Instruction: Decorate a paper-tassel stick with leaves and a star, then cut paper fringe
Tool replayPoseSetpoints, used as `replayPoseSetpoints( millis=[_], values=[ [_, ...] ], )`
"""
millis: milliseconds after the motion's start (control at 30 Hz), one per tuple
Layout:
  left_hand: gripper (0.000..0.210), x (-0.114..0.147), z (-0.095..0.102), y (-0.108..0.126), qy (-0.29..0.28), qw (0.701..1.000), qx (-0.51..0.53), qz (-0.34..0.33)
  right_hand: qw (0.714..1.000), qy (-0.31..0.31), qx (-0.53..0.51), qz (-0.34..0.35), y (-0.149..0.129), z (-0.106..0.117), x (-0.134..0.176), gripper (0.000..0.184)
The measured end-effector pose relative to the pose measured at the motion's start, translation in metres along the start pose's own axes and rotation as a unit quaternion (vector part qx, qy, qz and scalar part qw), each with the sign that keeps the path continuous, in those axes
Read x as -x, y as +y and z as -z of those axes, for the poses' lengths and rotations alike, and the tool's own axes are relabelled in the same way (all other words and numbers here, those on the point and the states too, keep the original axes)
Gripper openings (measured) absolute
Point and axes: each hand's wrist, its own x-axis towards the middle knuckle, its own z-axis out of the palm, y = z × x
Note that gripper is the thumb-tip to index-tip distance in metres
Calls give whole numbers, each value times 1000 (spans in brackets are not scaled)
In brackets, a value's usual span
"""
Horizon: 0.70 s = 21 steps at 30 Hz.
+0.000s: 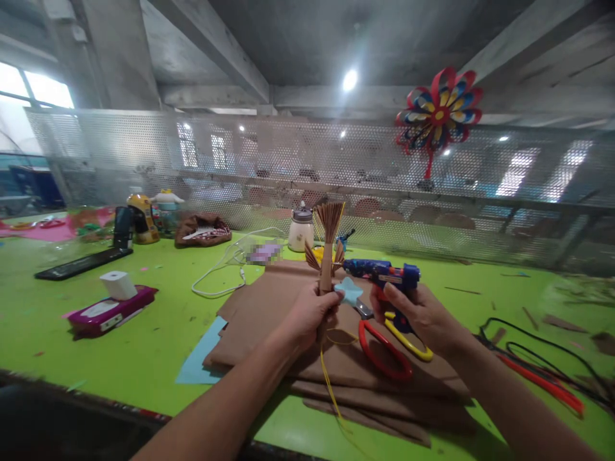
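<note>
My left hand [312, 314] is closed around the lower stem of a brown paper figure [327, 262], held upright with a pleated fan top and small pleated side wings. In my right hand [418, 314] is a blue glue gun [384, 272], its nozzle pointing left at the figure's middle. Just below the nozzle is a light blue paper star [350, 291]; whether my left fingers touch it I cannot tell. Scissors [384, 358] with a red and a yellow handle loop lie beneath my hands on stacked brown paper [269, 320]. Yellow string [329, 384] hangs below my left hand.
The green table [163, 346] carries a purple box [113, 310] with a white block on it, a black phone stand [86, 259], a white cable [211, 291] and a lidded bottle [300, 229]. A perforated metal screen [269, 160] borders the back. Black cord [542, 349] lies right.
</note>
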Motion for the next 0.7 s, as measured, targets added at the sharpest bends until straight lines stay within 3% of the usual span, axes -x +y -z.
replayPoseSetpoints(
  millis=[233,700],
  values=[
    [18,2,-1,-1,6,1000,-14,-4,995,12,104,-1,9,0,0,39],
    [16,1,-2,0,17,1000,-2,-4,995,29,99,5,16,0,-1,36]
  ],
)
